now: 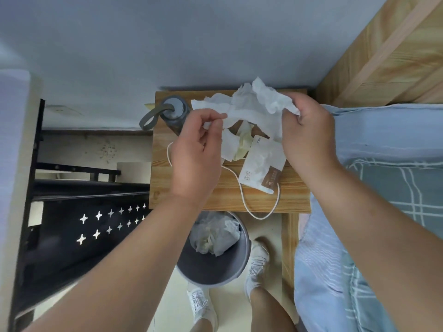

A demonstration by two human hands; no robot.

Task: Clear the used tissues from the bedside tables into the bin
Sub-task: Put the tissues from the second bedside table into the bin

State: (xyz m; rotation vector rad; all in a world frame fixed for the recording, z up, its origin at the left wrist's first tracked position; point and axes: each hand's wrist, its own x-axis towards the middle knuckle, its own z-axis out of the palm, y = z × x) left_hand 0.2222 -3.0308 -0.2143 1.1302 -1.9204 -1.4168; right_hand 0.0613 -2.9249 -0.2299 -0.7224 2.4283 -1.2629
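Your left hand (195, 152) and right hand (309, 133) are both up over the small wooden counter (294, 197), w/ a crumpled white tissue (249, 106) stretched between them: left fingers (213, 121) pinched on one end, right fingers closed round the other. More used tissues, white & yellowish (236, 144), lie on the counter below, touching a white tissue pack (262, 164). Grey bottle w/ loop strap (173, 113) at the back-left corner. White cable (242, 195) hangs off the front edge. Round grey bin (215, 269) sits on the floor just in front, tissues inside.
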